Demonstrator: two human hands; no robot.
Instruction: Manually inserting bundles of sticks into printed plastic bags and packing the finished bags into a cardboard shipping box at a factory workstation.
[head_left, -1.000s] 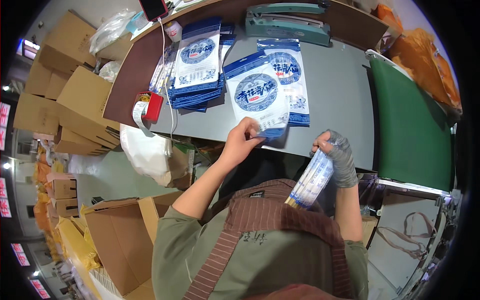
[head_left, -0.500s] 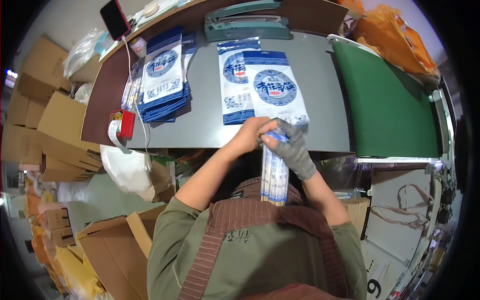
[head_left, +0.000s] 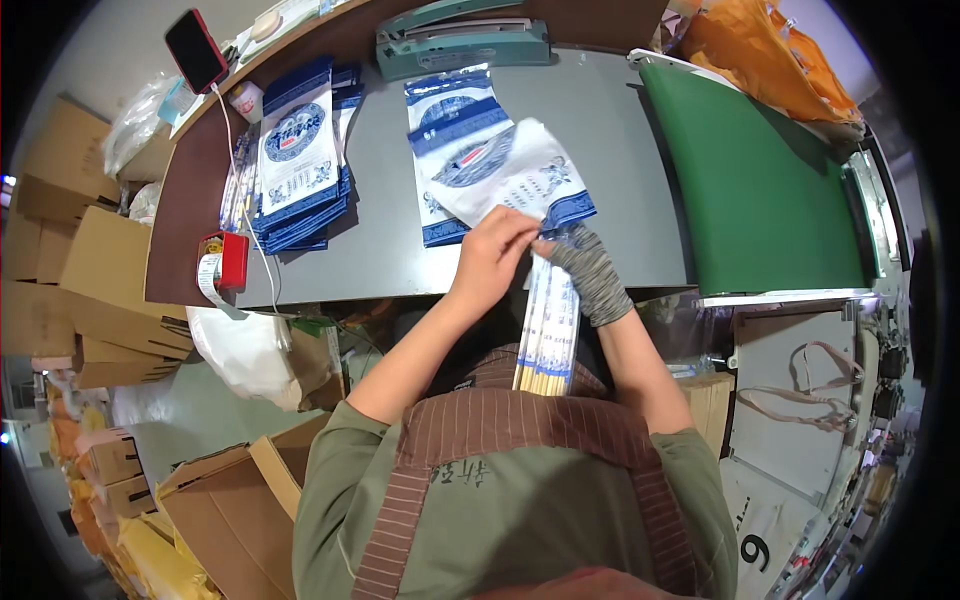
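A bundle of paper-wrapped chopsticks (head_left: 548,335) slants from the table's front edge down towards my apron, its bare tan tips nearest me. My right hand (head_left: 592,272), in a grey fingerless glove, is closed round the bundle's upper end. My left hand (head_left: 487,258), bare, pinches at the near blue edge of a white and blue plastic bag (head_left: 510,170), beside the right fingertips. That bag is bent and tilted over the table, and the bundle's top meets its near edge. Whether the tops are inside the bag is hidden by my fingers. Another such bag (head_left: 448,88) lies flat underneath.
A stack of matching bags (head_left: 300,160) lies at the left, near a red tape dispenser (head_left: 232,262) and a phone (head_left: 196,52) on a white cable. A teal heat sealer (head_left: 460,45) stands at the back. Right is a green board (head_left: 755,190); open cardboard boxes (head_left: 230,515) stand lower left.
The upper bag has been lifted off flat, bent and turned, its near edge now at my fingers. My left hand has shifted onto that edge; the bundle's top stays in my right hand.
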